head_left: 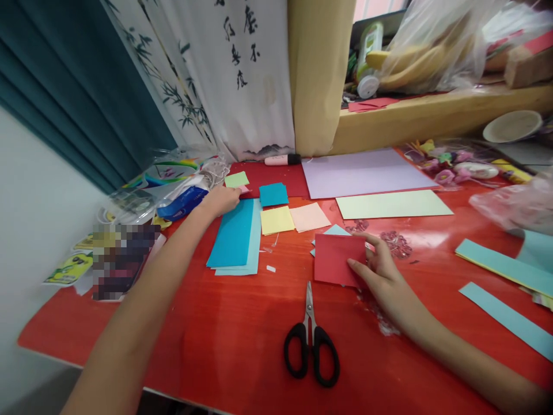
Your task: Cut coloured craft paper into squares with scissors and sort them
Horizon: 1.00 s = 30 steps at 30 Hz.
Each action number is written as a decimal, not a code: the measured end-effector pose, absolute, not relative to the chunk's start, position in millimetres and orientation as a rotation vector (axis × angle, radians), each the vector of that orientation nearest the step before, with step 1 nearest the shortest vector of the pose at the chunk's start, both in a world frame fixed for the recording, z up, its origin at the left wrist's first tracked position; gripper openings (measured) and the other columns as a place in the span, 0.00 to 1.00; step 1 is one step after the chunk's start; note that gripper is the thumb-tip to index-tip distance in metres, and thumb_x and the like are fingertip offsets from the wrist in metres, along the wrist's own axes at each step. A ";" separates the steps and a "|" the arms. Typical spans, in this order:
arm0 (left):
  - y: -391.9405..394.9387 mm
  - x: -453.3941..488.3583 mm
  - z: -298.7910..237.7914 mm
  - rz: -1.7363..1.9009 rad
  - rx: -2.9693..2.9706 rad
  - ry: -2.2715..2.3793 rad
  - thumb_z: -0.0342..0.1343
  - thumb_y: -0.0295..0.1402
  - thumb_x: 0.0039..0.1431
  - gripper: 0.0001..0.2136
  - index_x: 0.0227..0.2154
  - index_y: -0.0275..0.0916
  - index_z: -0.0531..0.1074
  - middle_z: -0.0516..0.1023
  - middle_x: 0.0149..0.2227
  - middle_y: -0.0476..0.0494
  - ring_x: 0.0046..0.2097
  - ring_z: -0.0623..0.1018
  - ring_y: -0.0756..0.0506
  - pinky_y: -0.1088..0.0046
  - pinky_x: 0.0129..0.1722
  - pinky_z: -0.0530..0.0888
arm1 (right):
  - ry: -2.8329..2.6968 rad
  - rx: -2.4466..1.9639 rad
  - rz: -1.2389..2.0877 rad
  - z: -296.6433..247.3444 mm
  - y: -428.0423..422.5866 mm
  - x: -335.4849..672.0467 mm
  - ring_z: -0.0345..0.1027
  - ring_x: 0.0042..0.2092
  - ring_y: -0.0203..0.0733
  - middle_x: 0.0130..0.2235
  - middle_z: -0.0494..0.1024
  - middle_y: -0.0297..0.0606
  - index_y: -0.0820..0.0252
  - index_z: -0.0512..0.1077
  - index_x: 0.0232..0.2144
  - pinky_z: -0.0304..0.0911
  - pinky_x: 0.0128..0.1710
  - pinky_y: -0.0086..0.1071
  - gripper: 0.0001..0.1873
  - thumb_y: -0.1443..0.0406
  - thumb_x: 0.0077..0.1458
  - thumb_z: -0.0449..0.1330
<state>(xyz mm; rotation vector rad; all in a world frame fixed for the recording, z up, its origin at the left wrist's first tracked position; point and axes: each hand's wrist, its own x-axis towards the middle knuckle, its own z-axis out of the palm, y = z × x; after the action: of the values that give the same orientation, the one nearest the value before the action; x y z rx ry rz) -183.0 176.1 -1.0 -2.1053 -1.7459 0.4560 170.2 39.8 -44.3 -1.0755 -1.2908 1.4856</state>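
My right hand (382, 268) pinches a red paper square (334, 259) by its right edge, thumb on top. Light blue paper (337, 230) shows from beneath that square. At the back left, my left hand (221, 200) has its fingers closed at a small pink paper piece (244, 189), beside a light green paper square (237, 179). Its fingertips are partly hidden. Below that hand lie blue paper sheets (233, 236) over a paler blue one. Blue squares (273, 195), yellow squares (277, 220) and peach squares (310, 217) rest between my hands.
Black-handled scissors (309, 340) lie closed at the front. Behind are a lilac sheet (367, 173), a pale green strip (393, 204) and a marker (280, 159). Light blue strips (505, 265) lie right. A blue packet (184, 203) and plastic bags crowd the left.
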 end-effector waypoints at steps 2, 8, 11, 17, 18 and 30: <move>173.1 -182.3 5.8 0.422 -2.080 -1.759 0.41 0.32 0.60 0.18 0.47 0.30 0.68 0.77 0.40 0.30 0.43 0.77 0.35 0.63 0.39 0.69 | -1.291 -1.075 1.495 -43.9 40.0 169.8 0.69 0.45 0.43 0.51 0.67 0.39 0.45 0.55 0.50 0.70 0.43 0.41 0.20 0.57 0.57 0.55; 116.4 -191.5 47.5 0.072 -2.075 -1.671 0.35 0.33 0.63 0.20 0.52 0.40 0.66 0.71 0.53 0.41 0.54 0.70 0.40 0.64 0.48 0.68 | -1.294 -1.074 1.488 -43.0 41.5 167.5 0.68 0.47 0.44 0.52 0.67 0.39 0.46 0.55 0.49 0.69 0.46 0.42 0.19 0.58 0.56 0.56; 71.1 -208.6 54.3 -0.018 -2.140 -1.672 0.36 0.35 0.63 0.20 0.51 0.41 0.68 0.70 0.54 0.45 0.57 0.67 0.42 0.64 0.54 0.66 | -1.317 -1.055 1.482 -43.5 41.1 167.4 0.67 0.48 0.43 0.51 0.68 0.38 0.47 0.55 0.49 0.69 0.46 0.39 0.19 0.58 0.57 0.56; 15.9 -258.0 26.2 0.258 -2.280 -1.810 0.38 0.36 0.61 0.21 0.49 0.39 0.71 0.69 0.56 0.43 0.57 0.68 0.41 0.61 0.56 0.64 | -1.361 -1.057 1.454 -44.5 39.9 167.4 0.67 0.47 0.42 0.50 0.68 0.38 0.46 0.55 0.50 0.70 0.37 0.33 0.21 0.58 0.56 0.56; 15.4 -264.9 19.7 0.295 -2.297 -1.837 0.38 0.35 0.60 0.21 0.49 0.37 0.71 0.69 0.55 0.41 0.57 0.68 0.41 0.61 0.56 0.64 | -1.365 -1.058 1.448 -44.4 39.9 167.4 0.68 0.46 0.42 0.50 0.68 0.39 0.46 0.55 0.50 0.70 0.37 0.33 0.21 0.57 0.56 0.56; 62.9 -285.7 9.1 0.434 -2.328 -1.978 0.43 0.25 0.50 0.19 0.38 0.42 0.77 0.78 0.45 0.44 0.48 0.75 0.44 0.70 0.50 0.69 | -1.321 -1.111 1.485 -37.1 36.4 165.4 0.70 0.38 0.41 0.50 0.68 0.40 0.47 0.55 0.49 0.69 0.24 0.29 0.20 0.57 0.56 0.55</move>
<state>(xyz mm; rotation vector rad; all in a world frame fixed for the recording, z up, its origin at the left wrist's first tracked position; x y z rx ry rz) -285.7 62.9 9.1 -2.3281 -1.9785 0.4336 165.4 36.4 -37.1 -1.1110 -1.3215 1.4845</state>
